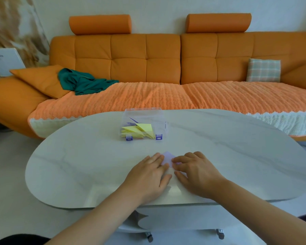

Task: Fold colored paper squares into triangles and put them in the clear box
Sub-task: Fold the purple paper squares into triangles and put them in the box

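The left grip [148,175] and the right grip [196,174], both bare hands, lie palm-down side by side on the white marbled worktop [78,165]. Their fingers are spread out flat rather than curled round anything. Between the two grips, and partly under their fingertips, lies a pale purple paper [167,159]. Each grip presses on it from its own side, and only its far corner shows clear of the fingers. Whether it is already folded cannot be told. Beyond the grips, well apart from them and a little to the left grip's side, stands the clear box [159,121], open at the top, with two purple latches [159,137] on its near wall. Inside it is a heap of yellow triangles [140,131], and a few purple triangles [131,120] show behind them. Farther off behind the box runs an orange sofa [127,55]. A crumpled green cloth [83,82] lies far off on the left grip's side and a checked cushion [263,69] on the right grip's side.
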`<state>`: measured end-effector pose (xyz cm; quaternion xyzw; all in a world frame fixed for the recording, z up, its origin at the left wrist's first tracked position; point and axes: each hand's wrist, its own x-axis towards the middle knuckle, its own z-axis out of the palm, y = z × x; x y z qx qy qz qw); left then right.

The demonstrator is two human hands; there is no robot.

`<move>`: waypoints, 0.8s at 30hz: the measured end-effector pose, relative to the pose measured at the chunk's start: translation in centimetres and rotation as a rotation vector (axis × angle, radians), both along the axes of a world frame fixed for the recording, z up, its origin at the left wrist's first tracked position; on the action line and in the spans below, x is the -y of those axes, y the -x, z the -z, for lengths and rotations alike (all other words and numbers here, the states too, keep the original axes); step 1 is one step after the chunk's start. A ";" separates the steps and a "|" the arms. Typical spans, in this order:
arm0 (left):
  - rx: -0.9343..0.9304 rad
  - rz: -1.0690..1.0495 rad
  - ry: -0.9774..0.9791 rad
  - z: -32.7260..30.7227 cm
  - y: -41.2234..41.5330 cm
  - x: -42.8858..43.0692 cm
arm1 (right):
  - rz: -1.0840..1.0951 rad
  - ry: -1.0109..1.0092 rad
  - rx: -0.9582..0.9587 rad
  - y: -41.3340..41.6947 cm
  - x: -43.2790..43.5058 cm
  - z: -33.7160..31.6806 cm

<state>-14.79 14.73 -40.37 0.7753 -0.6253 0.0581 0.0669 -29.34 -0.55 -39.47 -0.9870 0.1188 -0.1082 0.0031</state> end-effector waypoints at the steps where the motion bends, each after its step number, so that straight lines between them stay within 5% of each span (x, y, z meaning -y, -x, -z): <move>1: 0.015 -0.015 0.000 0.0 -0.1 -0.2 | 0.004 0.005 -0.005 0.0 -0.1 0.0; 24: -0.156 -0.360 0.105 -0.9 -1.9 -2.6 | 0.030 -0.027 0.029 -0.2 0.4 0.1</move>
